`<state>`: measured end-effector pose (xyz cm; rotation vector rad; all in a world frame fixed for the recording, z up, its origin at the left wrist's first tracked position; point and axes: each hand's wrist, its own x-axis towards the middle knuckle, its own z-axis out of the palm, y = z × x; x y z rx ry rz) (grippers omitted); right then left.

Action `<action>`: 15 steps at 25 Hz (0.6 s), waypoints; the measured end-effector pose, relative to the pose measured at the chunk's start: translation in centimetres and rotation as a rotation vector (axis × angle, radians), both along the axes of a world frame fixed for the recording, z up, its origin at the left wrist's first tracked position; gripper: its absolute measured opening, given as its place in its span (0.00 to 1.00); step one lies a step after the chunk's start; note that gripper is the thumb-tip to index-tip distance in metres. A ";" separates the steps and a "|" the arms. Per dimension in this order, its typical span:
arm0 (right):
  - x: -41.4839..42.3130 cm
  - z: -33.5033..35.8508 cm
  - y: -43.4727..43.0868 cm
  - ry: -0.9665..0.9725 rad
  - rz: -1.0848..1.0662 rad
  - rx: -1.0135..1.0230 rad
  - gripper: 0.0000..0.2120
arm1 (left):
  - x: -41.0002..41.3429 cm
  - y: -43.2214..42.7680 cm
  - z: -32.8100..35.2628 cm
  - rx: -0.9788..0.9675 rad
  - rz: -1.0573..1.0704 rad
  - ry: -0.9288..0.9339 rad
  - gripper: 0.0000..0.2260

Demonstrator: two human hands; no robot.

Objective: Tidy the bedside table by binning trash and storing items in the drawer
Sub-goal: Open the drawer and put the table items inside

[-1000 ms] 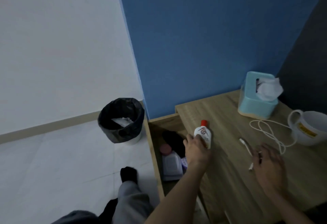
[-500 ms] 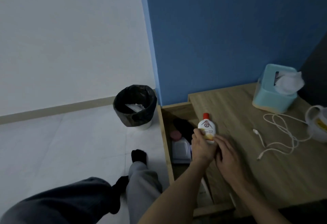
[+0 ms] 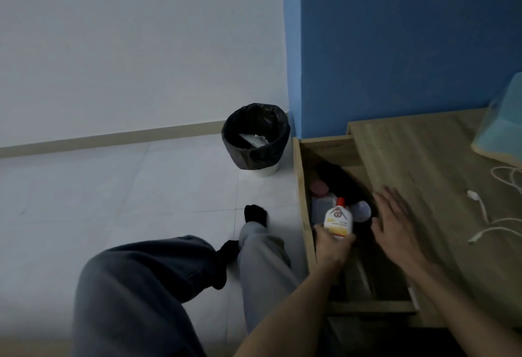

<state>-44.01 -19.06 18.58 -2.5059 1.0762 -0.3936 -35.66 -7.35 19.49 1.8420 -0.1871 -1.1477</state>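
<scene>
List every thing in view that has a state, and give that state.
drawer, open, things inside
bin, lined, paper inside
bottle, capped, held over the drawer
left hand, grips the bottle
right hand, open, holds nothing
cable, loose, not coiled

One red-capped bottle [image 3: 338, 219], one bin [image 3: 254, 156], one cable [image 3: 480, 207], one drawer [image 3: 302, 187]
</scene>
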 end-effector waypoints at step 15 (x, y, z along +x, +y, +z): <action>0.3 -0.9 -0.2 -0.009 -0.037 -0.065 0.24 | -2.5 -0.3 -5.8 0.268 0.012 0.245 0.22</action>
